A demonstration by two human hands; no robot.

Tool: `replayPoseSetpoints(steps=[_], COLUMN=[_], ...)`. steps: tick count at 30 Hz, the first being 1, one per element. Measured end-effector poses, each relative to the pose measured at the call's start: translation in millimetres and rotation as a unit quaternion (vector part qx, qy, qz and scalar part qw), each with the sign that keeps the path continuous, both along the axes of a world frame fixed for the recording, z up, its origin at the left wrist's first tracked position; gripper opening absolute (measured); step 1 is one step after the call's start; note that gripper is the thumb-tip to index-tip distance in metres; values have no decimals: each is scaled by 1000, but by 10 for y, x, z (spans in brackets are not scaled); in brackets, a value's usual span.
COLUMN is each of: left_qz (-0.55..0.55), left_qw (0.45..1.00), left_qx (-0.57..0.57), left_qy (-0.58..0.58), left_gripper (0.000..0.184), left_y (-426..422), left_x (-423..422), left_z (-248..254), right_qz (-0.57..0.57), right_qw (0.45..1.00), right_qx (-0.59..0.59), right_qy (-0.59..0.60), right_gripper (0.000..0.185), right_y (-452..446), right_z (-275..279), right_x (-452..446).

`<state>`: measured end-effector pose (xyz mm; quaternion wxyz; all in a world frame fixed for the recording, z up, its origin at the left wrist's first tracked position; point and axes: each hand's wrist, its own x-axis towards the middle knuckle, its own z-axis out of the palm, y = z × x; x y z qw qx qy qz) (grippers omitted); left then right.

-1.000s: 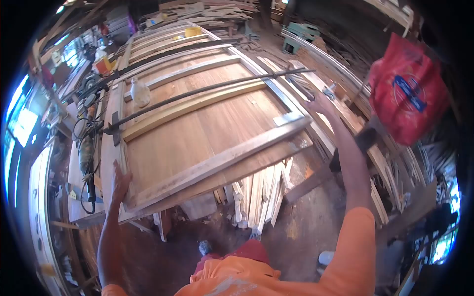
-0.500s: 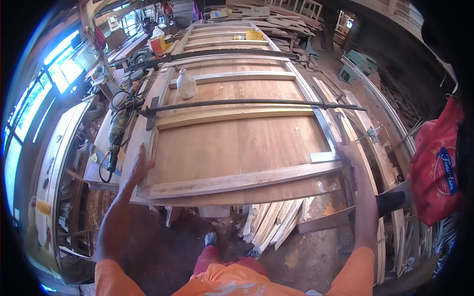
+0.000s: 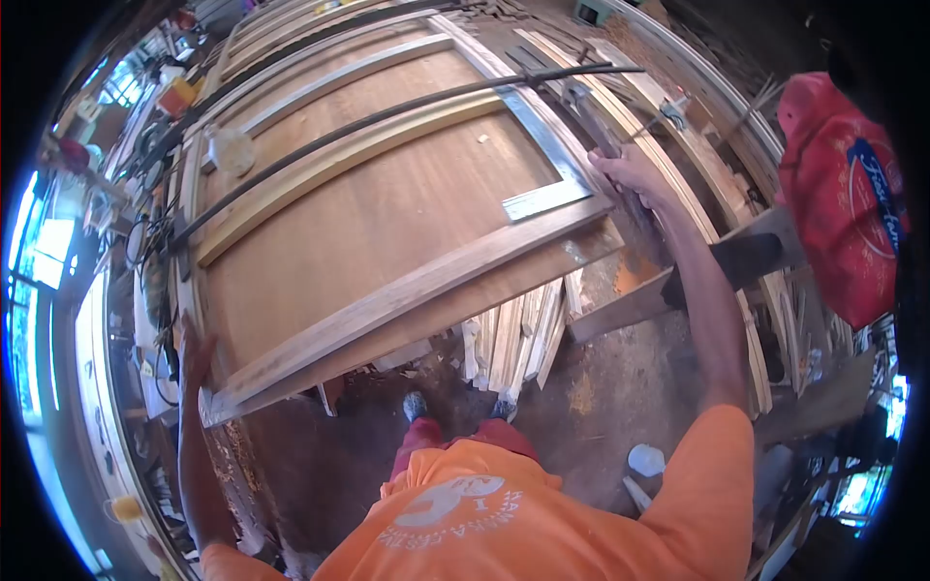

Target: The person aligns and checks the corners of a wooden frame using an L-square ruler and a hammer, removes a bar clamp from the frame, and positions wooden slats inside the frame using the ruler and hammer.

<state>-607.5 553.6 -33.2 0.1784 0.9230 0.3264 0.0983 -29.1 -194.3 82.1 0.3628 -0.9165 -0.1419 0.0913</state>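
View has swung versus half a second ago: near edge of framed panel (image 3: pixel 378 198) now slants up rightward. Panel sits under dark bar (image 3: pixel 407 112). Person's side of bar: left hand (image 3: pixel 197 358) at left edge, right hand (image 3: pixel 635 179) curled by right; can't tell grips. Probably heavy, stiff; take side edges.

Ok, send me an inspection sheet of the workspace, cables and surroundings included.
Surface: support under plywood panel mostly hidden.
Job's things: wooden frame on panel; metal square at near-right corner; bar clamp across.
Clutter: plastic bottle by frame's left side; wood strips below.
Hands: left hand at frame's left edge, right hand by its right edge; grips unclear.
Cables: black cable left of the panel.
Surroundings: red bag at right.
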Motion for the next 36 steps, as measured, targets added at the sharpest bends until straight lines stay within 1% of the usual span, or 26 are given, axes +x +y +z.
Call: replayPoseSetpoints(steps=[1, 2, 3, 4, 6, 7, 8, 9, 10, 11, 12, 13, 14, 16, 17, 18, 19, 20, 22, 24, 29, 31, 32, 33, 35, 36], left_qz=[35, 25, 60, 97, -41, -56, -147, -216, -236, -295, -320, -346, -342, -355, -359, -373, -387, -391, -378, -393, -403, -409, -393, -387, -404, -390], left_qw=[999, 999, 987, 952, 960, 958, 944, 932, 929, 906, 903, 900, 903, 850, 851, 842, 832, 830, 820, 817, 813, 789, 764, 765, 789, 810], left_qx=[18, 20, 72, 119, -31, -100, -157, -201, -241, -262, -250, -237, -232, -388, -383, -388, -396, -397, -430, -421, -421, -457, -510, -514, -460, -436], left_qy=[-5, 3, -131, -265, -277, -262, -249, -211, -152, -152, -137, -121, -118, 2, 10, -10, -31, -28, -29, -25, -3, -36, -34, -35, -46, -40], left_gripper=[91, 91, 79, 67, 47, 39, 39, 38, 37, 41, 44, 48, 48, 56, 56, 56, 56, 56, 55, 56, 52, 52, 52, 52, 55, 56], left_y=[-153, -353, -659, -1060, -2119, -2916, -3253, -3636, -4034, -4284, -4463, -4585, -4672, -4783, -4806, -4827, -4858, -4882, -4918, -4920, -4869, -4872, -4881, -4892, -4892, -4884], left_x=[94, 313, 589, 856, 1473, 1839, 2158, 2469, 2760, 3075, 3370, 3606, 3773, 4009, 4069, 4099, 4106, 4120, 4142, 4208, 4306, 4239, 4223, 4171, 4135, 4093], left_z=[59, 170, 302, 482, 1021, 1339, 1326, 1391, 1517, 1442, 1309, 1191, 1142, 1076, 1032, 977, 951, 945, 962, 925, 928, 874, 828, 814, 893, 953], right_qz=[-1, -10, -28, -42, -97, -146, -131, -143, -118, -167, -185, -214, -243, -254, -259, -294, -330, -335, -370, -383, -394, -370, -371, -359, -340, -349], right_qw=[1000, 1000, 996, 979, 970, 962, 965, 964, 952, 935, 917, 920, 920, 928, 924, 909, 892, 890, 867, 863, 869, 890, 889, 892, 897, 895], right_qx=[-15, -13, 42, 93, 215, 231, 226, 225, 284, 302, 330, 282, 234, 203, 210, 213, 212, 212, 207, 214, 209, 174, 165, 172, 189, 181], right_qy=[8, 16, -80, -179, -61, 0, -12, 22, -9, 84, 131, 166, 198, 181, 186, 205, 224, 224, 264, 251, 214, 203, 211, 213, 210, 212], right_gripper=[54, 54, 48, 43, 36, 33, 34, 27, 24, 21, 18, 17, 16, 16, 16, 17, 18, 18, 20, 20, 22, 24, 24, 24, 24, 24], right_y=[-73, -214, -342, -414, -556, -577, -810, -981, -1026, -1167, -1183, -1291, -1395, -1634, -1719, -1795, -1847, -1900, -1927, -1878, -1638, -1434, -1407, -1386, -1369, -1408], right_z=[201, 289, 363, 452, 566, 597, 300, 22, -232, -559, -645, -795, -993, -1428, -1592, -1715, -1769, -1828, -1865, -1920, -2087, -1863, -1842, -1865, -1991, -2095], right_x=[-157, -336, -568, -844, -1533, -1891, -2120, -2399, -2730, -3034, -3286, -3503, -3700, -4093, -4255, -4441, -4607, -4715, -4801, -4863, -4671, -4485, -4484, -4431, -4344, -4339])
